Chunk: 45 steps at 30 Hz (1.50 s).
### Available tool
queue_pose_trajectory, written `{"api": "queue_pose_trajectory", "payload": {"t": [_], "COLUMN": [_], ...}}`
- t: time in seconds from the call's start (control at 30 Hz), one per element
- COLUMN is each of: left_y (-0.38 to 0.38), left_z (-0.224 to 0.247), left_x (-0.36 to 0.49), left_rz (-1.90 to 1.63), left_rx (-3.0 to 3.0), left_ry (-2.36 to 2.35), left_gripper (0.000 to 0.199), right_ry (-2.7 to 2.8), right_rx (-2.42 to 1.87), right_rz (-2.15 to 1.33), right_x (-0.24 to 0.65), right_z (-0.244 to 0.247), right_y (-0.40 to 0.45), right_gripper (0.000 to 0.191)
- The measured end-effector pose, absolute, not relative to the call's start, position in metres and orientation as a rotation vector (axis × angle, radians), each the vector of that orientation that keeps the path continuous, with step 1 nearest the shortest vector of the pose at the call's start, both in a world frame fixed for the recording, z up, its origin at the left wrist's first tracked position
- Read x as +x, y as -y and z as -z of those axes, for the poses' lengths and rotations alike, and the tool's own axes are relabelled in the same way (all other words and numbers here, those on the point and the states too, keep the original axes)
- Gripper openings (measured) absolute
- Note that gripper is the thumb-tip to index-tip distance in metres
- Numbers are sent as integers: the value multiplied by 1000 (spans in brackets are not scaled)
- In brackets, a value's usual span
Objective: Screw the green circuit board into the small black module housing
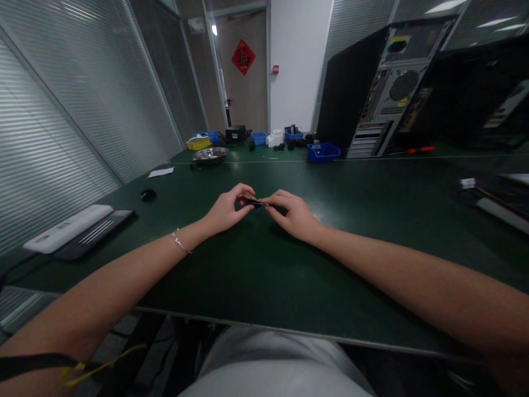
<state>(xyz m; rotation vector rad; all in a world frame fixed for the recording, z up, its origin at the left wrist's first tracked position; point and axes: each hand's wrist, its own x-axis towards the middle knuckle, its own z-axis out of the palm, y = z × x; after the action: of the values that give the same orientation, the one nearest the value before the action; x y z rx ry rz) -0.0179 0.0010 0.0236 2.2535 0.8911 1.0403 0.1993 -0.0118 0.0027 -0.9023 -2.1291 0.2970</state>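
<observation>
My left hand [231, 207] and my right hand [292, 214] meet fingertip to fingertip above the middle of the green table [248, 264]. Between the left thumb and fingers is a small black piece [253, 203], too small and dark to name. My right thumb and forefinger pinch closely at its right end, where a thin, shiny bit shows. What exactly the right fingers hold is hidden. A silver bracelet circles my left wrist.
A keyboard [97, 234] and a black mouse [147, 194] lie at the left. Along the back stand a metal bowl [210, 156], a yellow bin [199, 144] and a blue bin [323, 153]. A computer tower [351, 88] rises at the back right, near a red-handled tool [421, 149].
</observation>
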Motion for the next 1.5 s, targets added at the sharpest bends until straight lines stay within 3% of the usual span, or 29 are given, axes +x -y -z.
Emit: {"api": "queue_pose_trajectory", "payload": {"t": [0.4,0.5,0.67,1.03,1.27,1.5], "left_y": [-20,-23,-25,-15,-19,-18], "left_z": [-18,-18,-14,-19,-16,-14], "left_x": [-24,-25,-27,-23,-24,-23], "left_rz": [-1001,-981,-936,-728,-912,-995], "left_rx": [1189,1069,1074,1116,1147,1276], "left_ry": [-918,-891,-838,-733,-694,-709], "left_gripper": [5,7,8,34,21,27], "right_ry": [2078,2091,2078,2098,2068,2038], "right_rx": [-868,-877,-864,-895,-806,-823], "right_rz": [-307,-311,-311,-311,-341,-406], "right_x": [200,200,201,200,199,200], "right_z": [-2,-1,0,0,-1,1], "right_y": [10,9,8,7,8,5], "right_gripper": [30,30,31,29,28,28]}}
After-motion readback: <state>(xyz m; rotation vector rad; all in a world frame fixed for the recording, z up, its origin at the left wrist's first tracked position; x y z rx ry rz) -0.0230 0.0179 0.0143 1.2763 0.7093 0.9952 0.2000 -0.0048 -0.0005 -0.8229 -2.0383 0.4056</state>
